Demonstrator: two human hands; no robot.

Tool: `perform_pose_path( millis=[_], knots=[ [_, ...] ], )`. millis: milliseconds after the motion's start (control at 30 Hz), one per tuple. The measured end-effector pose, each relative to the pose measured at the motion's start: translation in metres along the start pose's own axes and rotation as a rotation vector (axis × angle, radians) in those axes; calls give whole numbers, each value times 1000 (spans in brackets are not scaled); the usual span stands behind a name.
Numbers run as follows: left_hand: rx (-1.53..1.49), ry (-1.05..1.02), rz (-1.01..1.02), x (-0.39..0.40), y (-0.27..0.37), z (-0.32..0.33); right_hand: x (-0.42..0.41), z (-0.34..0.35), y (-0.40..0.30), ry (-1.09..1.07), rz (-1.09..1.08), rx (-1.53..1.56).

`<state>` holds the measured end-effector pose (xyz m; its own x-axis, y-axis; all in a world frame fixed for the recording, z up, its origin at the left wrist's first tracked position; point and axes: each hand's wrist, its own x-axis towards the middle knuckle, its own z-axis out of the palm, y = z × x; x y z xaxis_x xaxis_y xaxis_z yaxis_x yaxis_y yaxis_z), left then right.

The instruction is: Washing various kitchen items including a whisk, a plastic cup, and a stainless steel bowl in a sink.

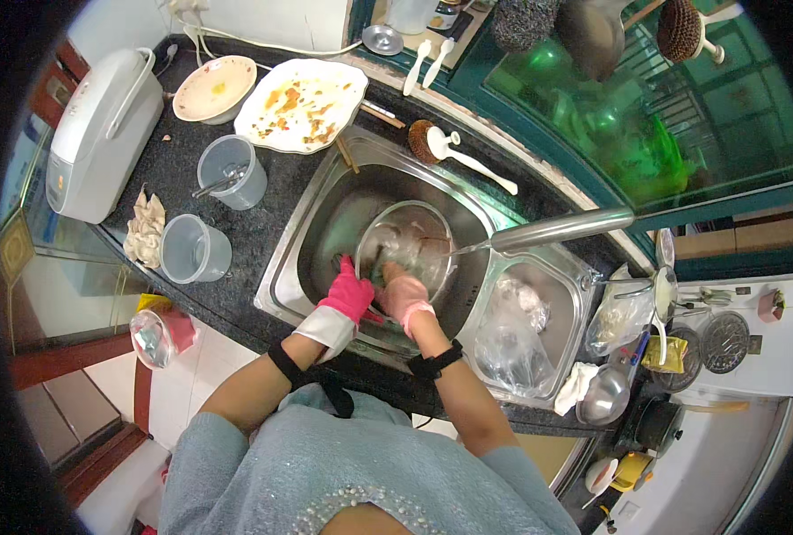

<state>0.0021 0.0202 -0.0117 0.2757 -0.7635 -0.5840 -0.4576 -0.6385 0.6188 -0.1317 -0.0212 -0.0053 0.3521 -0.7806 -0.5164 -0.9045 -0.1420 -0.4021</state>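
Observation:
A clear round bowl with water in it sits in the large steel basin of the sink. My left hand, in a bright pink rubber glove with a white cuff, is at the bowl's near left side. Whether its fingers grip the rim is unclear. My right hand, in a pale pink glove, reaches over the near rim into the bowl. Its fingertips are partly hidden, and a small dark greenish thing beside them is too blurred to name. Above the bowl's right side is the spout end of a steel faucet.
Left of the sink stand two clear plastic tubs, a food-stained plate, a shallow bowl, a crumpled cloth and a rice cooker. A pot brush lies behind. Plastic bags fill the smaller basin.

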Motion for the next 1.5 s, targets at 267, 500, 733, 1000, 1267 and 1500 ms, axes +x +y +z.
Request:
perform_pose_path(
  millis=[267, 500, 733, 1000, 1267, 1500],
  knots=[
    [-16, -21, 17, -9, -4, 3, 25, 9, 6, 421, -124, -208],
    [-16, 13, 39, 9, -18, 6, 8, 8, -8, 57, -193, 188],
    [-72, 81, 77, -2, -17, 0, 21, -15, -6, 127, 18, -26],
    [-115, 87, 158, -1, -18, 2, 19, -4, -16, 170, -355, -115],
    [-9, 192, 249, 2, -3, -10, 16, -7, -18, 102, -66, -128],
    [-117, 251, 519, -8, 3, -29, -6, -9, -2, 62, -252, -197]
  ],
)
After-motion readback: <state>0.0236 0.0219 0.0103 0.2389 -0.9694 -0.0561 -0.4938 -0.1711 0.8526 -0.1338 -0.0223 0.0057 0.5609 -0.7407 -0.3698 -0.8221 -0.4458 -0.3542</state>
